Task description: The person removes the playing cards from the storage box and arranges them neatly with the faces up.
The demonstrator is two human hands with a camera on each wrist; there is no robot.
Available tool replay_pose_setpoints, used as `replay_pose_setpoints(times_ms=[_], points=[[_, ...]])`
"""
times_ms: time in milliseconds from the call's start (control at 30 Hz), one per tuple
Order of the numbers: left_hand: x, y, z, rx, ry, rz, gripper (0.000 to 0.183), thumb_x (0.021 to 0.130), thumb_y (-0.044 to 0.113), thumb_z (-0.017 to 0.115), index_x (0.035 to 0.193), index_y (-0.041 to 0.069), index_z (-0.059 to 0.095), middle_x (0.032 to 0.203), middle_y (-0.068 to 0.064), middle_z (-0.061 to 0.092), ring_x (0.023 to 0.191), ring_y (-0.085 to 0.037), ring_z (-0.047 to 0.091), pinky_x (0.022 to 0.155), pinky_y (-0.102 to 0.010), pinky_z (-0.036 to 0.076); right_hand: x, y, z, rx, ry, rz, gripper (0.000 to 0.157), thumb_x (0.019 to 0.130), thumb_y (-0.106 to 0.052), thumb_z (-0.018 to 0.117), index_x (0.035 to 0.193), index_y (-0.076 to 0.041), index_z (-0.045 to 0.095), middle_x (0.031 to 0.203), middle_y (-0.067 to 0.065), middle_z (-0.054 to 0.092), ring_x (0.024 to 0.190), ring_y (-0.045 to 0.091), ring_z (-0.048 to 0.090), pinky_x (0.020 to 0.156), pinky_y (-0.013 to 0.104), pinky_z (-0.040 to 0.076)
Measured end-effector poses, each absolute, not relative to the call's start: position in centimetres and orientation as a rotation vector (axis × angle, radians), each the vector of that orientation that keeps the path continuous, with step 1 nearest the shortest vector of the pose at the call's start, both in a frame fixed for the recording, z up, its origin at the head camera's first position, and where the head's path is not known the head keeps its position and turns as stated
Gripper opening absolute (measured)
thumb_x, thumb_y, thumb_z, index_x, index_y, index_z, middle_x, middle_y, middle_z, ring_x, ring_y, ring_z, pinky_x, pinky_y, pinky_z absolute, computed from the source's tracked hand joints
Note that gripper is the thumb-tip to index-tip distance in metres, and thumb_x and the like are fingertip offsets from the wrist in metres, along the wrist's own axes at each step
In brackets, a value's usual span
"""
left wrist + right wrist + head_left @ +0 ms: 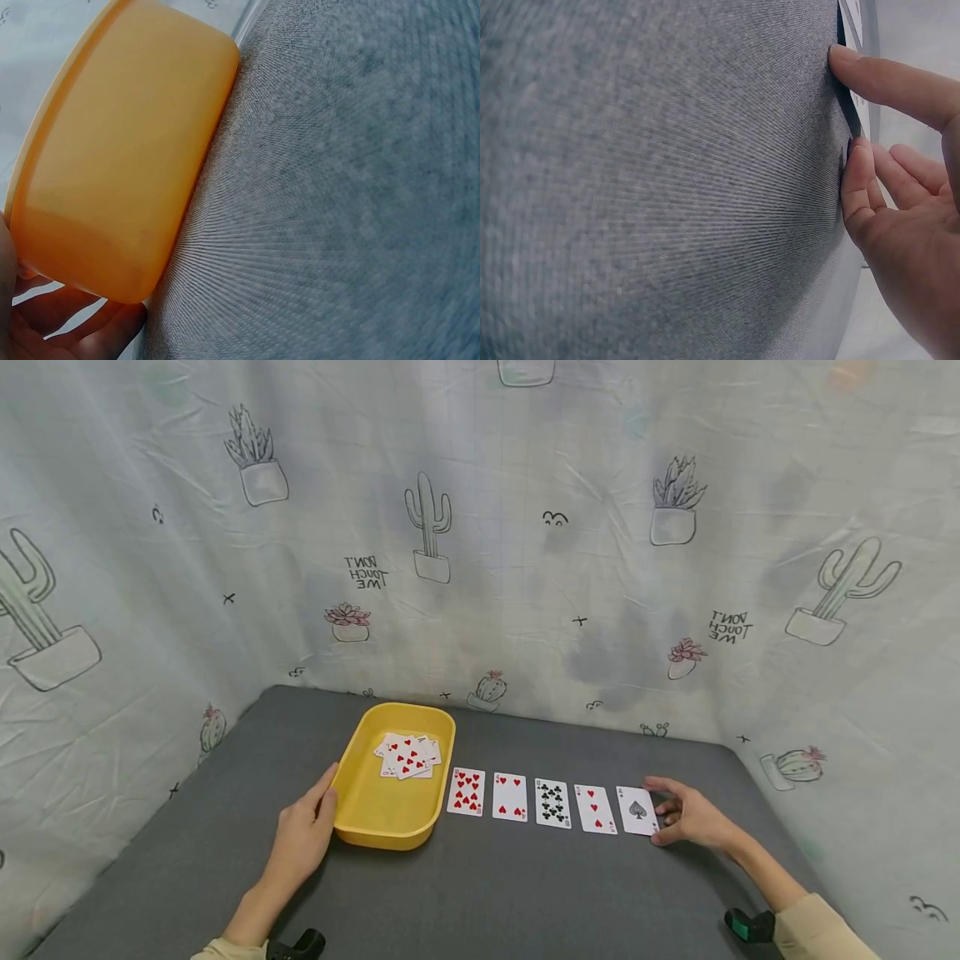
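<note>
My left hand [302,831] holds the left side of a yellow plastic tray [352,810], the thumb at its rim; in the left wrist view, fingers [112,330] curl beneath the tray's end. Inside the tray lies a loose pile of playing cards [408,756], a hearts card on top. At the right end of a card row, my right hand [693,818] grips the ace of spades [636,810] by its right edge, the thumb at the near corner. In the right wrist view, the card's thin edge shows between the fingertips [846,56].
Left of the ace, face up in a line, lie a three of hearts [596,810], a clubs card [552,803], a four of hearts [510,797] and a many-pipped hearts card [467,792]. Grey cloth covers the table [510,893]. A cactus-print curtain [510,527] hangs behind and at the sides.
</note>
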State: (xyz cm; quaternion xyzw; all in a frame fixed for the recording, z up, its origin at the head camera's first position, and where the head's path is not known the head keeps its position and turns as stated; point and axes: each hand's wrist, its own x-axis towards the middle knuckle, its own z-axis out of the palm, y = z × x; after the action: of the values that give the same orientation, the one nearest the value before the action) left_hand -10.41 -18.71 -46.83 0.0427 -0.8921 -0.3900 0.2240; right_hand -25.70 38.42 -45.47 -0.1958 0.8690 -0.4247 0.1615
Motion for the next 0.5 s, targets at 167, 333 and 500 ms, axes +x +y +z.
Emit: replay_pose_setpoints(times_ms=[167, 333, 500], points=[[-10.3, -18.7, -46.9, 0.109, -2.463, -1.084, 0.044, 0.097, 0.032, 0.035, 0.139, 0.02, 0.033, 0.131, -0.014, 0.044, 0.115, -0.03, 0.043, 0.085, -0.051, 0.039, -25.4, 38.0, -45.2, -0.567, 2.48, -1.213, 0.094, 0.059, -0.009, 0.083, 0.137, -0.005, 0.031, 0.133, 0.015, 0.035, 0.094, 0.032, 0.046, 0.064, 0.027, 0.046], [-10.3, -18.7, -46.9, 0.105, -2.462, -1.085, 0.044, 0.097, 0.032, 0.035, 0.139, 0.019, 0.033, 0.13, -0.015, 0.044, 0.114, -0.03, 0.044, 0.085, -0.05, 0.039, -24.5, 37.2, -44.1, -0.564, 2.492, -1.189, 0.093, 0.059, -0.01, 0.083, 0.136, -0.004, 0.032, 0.132, 0.016, 0.036, 0.095, 0.033, 0.045, 0.065, 0.027, 0.046], [-10.4, -18.8, -47.0, 0.103, -2.456, -1.082, 0.044, 0.097, 0.031, 0.036, 0.139, 0.02, 0.033, 0.13, -0.014, 0.044, 0.115, -0.03, 0.044, 0.085, -0.05, 0.039, -24.1, 36.9, -43.5, -0.581, 2.494, -1.174, 0.091, 0.059, -0.012, 0.083, 0.136, -0.005, 0.034, 0.132, 0.015, 0.037, 0.096, 0.032, 0.044, 0.066, 0.026, 0.045]])
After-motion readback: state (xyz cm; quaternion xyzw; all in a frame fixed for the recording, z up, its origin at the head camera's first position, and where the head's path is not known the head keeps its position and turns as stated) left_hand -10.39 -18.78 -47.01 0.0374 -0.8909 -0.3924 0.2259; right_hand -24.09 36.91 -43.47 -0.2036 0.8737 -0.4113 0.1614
